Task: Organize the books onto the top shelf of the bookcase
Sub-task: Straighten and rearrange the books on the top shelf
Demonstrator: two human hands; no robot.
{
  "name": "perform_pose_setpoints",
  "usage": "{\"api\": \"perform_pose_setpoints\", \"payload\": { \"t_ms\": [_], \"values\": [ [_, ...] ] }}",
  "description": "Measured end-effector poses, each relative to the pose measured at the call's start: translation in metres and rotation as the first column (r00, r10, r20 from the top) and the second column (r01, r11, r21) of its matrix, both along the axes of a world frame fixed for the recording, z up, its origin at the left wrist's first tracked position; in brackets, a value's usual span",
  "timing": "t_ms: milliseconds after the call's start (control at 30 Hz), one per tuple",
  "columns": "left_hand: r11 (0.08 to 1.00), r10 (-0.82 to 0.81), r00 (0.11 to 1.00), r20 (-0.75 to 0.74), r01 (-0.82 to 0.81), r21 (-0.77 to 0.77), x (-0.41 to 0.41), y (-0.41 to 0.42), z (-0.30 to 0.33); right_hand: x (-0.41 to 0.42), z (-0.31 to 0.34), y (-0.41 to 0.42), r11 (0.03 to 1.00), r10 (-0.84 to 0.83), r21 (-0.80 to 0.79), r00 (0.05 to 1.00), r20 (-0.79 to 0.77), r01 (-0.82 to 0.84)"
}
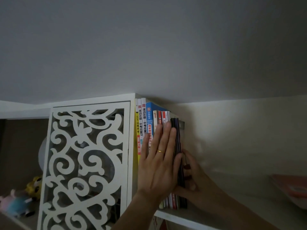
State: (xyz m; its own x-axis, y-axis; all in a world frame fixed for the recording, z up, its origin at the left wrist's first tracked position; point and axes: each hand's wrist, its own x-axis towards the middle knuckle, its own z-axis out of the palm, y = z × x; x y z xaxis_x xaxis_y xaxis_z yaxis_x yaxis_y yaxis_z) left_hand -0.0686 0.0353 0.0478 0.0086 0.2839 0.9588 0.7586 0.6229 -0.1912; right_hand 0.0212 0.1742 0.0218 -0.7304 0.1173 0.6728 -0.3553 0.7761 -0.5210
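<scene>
Pressing our left hand [159, 156] flat, fingers straight, against the spines of the books [150, 128] standing upright on the top shelf [172, 217], we curl our right hand [192, 178] around the dark books [177, 146] at the row's right end.

Two bare hands and forearms are seen; no sleeves are worn within view. A plain gold ring [160, 151] is worn on one finger of the left hand [157, 161]. The nails of the right hand [193, 176] are painted a dark red. The wrists are bare, and the upper arms are cut off by the lower edge
</scene>
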Motion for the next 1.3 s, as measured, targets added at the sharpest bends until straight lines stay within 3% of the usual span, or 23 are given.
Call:
{"api": "perform_pose_setpoints", "payload": {
  "t_ms": [233,400,533,700,833,933,1067,1167,1300],
  "values": [
    [0.986,0.146,0.988,0.057,-0.141,-0.091,0.007,-0.007,0.004,0.016,0.006,-0.015,0.999,0.034,0.009,0.998,0.055,-0.034],
    [0.984,0.152,0.976,0.155,-0.135,-0.116,0.014,-0.024,-0.034,0.045,-0.001,-0.025,0.971,-0.171,0.185,0.982,0.081,0.154],
    [0.987,0.119,0.973,0.2,-0.094,-0.131,0.019,-0.024,-0.057,0.064,-0.013,-0.023,0.958,-0.206,0.255,0.931,0.302,0.13],
    [1.0,0.014,0.934,0.356,-0.019,0.013,0.046,-0.022,-0.066,0.081,-0.007,-0.028,0.983,-0.148,0.138,0.964,0.221,0.119],
    [1.0,0.013,0.934,0.357,-0.021,0.018,0.077,-0.02,-0.081,0.108,-0.002,-0.033,0.963,-0.228,0.194,0.953,0.201,0.189],
    [0.999,-0.035,0.967,0.254,0.043,-0.027,0.102,-0.009,-0.077,0.133,0.002,-0.029,0.889,-0.387,0.336,0.904,0.184,0.312],
    [0.984,-0.136,0.967,0.216,0.157,-0.083,0.144,0.025,-0.061,0.184,0.013,-0.007,0.652,-0.61,0.602,0.79,0.058,0.46],
    [0.937,-0.301,0.927,0.223,0.33,-0.11,0.179,0.06,-0.047,0.241,0.032,0.015,0.502,-0.68,0.691,0.731,-0.057,0.521],
    [0.894,-0.369,0.908,0.198,0.405,-0.19,0.22,0.103,-0.031,0.325,0.056,0.053,0.492,-0.778,0.663,0.627,0.045,0.564]
  ]
}}
